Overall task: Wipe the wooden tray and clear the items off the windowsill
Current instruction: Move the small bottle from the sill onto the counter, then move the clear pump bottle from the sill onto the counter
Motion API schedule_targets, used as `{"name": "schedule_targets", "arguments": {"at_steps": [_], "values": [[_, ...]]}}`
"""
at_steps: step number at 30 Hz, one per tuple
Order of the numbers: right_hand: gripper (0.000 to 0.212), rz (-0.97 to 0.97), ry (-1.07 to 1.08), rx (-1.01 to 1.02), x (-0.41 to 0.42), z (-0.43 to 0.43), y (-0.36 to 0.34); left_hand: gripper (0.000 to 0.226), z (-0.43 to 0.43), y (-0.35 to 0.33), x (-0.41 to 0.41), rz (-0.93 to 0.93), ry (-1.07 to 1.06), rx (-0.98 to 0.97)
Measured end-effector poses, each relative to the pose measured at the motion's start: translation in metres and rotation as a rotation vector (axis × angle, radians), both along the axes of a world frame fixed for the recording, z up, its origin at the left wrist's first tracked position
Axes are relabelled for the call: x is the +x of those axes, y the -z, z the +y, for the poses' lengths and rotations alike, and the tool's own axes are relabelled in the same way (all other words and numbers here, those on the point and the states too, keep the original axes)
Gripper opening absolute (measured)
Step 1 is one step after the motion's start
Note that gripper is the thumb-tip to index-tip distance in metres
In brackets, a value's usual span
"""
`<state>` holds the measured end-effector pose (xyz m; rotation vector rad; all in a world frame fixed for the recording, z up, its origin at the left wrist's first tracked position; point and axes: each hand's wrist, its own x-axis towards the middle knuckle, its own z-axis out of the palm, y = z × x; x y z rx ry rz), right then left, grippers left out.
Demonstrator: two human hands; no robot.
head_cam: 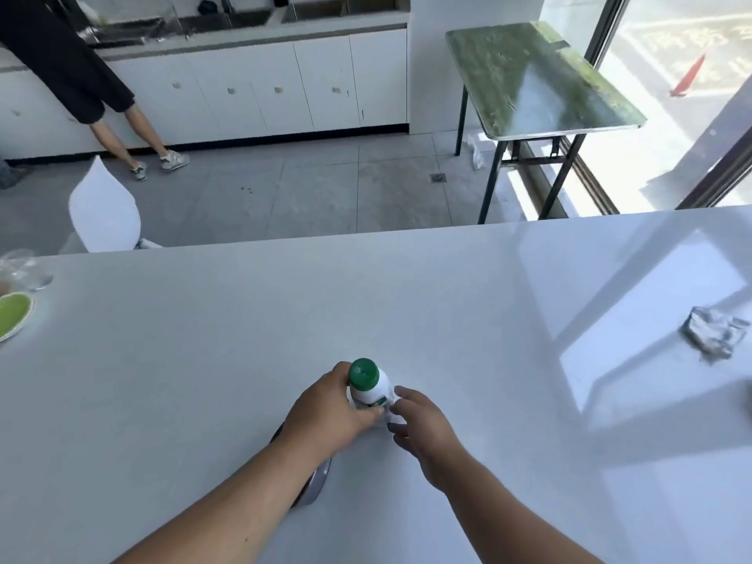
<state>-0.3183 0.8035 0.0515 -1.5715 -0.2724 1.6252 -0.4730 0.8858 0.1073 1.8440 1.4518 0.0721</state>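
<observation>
A small white bottle with a green cap stands upright on the white table, near the front middle. My left hand is wrapped around its body from the left. My right hand is beside the bottle on the right, fingers apart, its fingertips at the bottle's base. A round metal-rimmed object lies on the table, mostly hidden under my left forearm. A crumpled grey cloth lies at the table's right side. No wooden tray is in view.
A green-topped dish and clear plastic sit at the table's left edge. A white chair back stands behind the table. Beyond are a green folding table by the window, white cabinets, and a person standing at the counter.
</observation>
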Motion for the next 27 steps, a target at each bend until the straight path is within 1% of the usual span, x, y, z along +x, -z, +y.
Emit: {"name": "schedule_targets", "arguments": {"at_steps": [1,2,5,6,8,11,15,17,19,23,27], "values": [[0.033,-0.019,-0.001,-0.01,0.0,-0.003,0.0,0.049,0.0,0.001,-0.002,0.0,0.013,-0.027],[0.039,-0.05,-0.002,-0.018,0.001,-0.007,-0.002,0.059,0.0,-0.002,-0.004,-0.003,0.033,-0.05],[0.062,-0.221,-0.038,-0.025,0.006,-0.018,-0.027,0.104,0.0,-0.018,-0.014,-0.012,0.078,-0.071],[0.066,-0.306,-0.056,-0.019,0.008,-0.021,-0.039,0.111,0.0,-0.027,-0.017,-0.013,0.085,-0.056],[0.061,-0.508,-0.063,0.025,0.011,-0.031,-0.076,0.11,-0.001,-0.057,-0.026,-0.02,0.113,0.015],[0.057,-0.862,-0.03,0.1,0.019,-0.057,-0.145,0.096,0.0,-0.113,-0.03,-0.047,0.183,0.178],[0.066,-1.339,0.085,0.1,0.023,-0.135,-0.229,0.086,-0.022,-0.181,-0.015,-0.133,0.346,0.424],[0.072,-1.514,0.144,0.045,0.019,-0.182,-0.254,0.084,-0.046,-0.199,-0.001,-0.197,0.428,0.493],[0.078,-1.62,0.168,-0.044,0.01,-0.234,-0.271,0.084,-0.083,-0.207,0.013,-0.239,0.531,0.527],[0.084,-1.704,0.205,-0.224,-0.005,-0.345,-0.285,0.084,-0.175,-0.206,0.04,-0.309,0.736,0.513],[0.092,-1.677,0.347,-0.371,-0.015,-0.457,-0.292,0.089,-0.269,-0.213,0.069,-0.345,0.911,0.507]]}}
